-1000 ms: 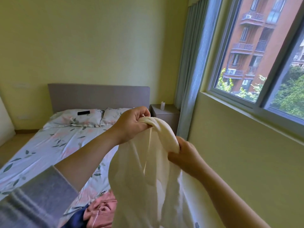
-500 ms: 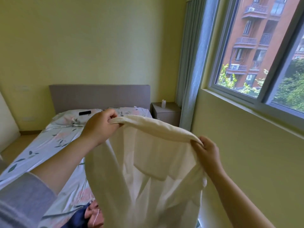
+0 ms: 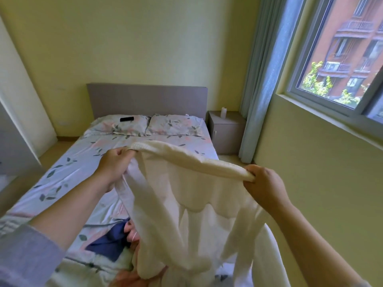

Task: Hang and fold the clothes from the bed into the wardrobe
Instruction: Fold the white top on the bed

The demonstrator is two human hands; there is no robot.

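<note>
I hold a cream white garment (image 3: 192, 208) stretched out in the air above the foot of the bed (image 3: 87, 168). My left hand (image 3: 113, 164) grips one end of its thick ribbed band, my right hand (image 3: 263, 185) grips the other end. The rest of the cloth hangs down between my arms. Below it on the bed lie a dark blue garment (image 3: 109, 241), a pink garment (image 3: 132, 280) and a pale fluffy piece (image 3: 93, 268). The wardrobe's contents are not in view.
Two floral pillows (image 3: 145, 125) rest against the grey headboard, a black phone (image 3: 126, 119) on the left one. A grey nightstand (image 3: 226, 131) with a small white bottle stands right of the bed. Curtain and window fill the right wall. A pale door edge (image 3: 12, 141) is at left.
My hands have moved apart and lower, spreading the white garment's band wide. My view has tilted down, showing more of the bed and the clothes at its foot.
</note>
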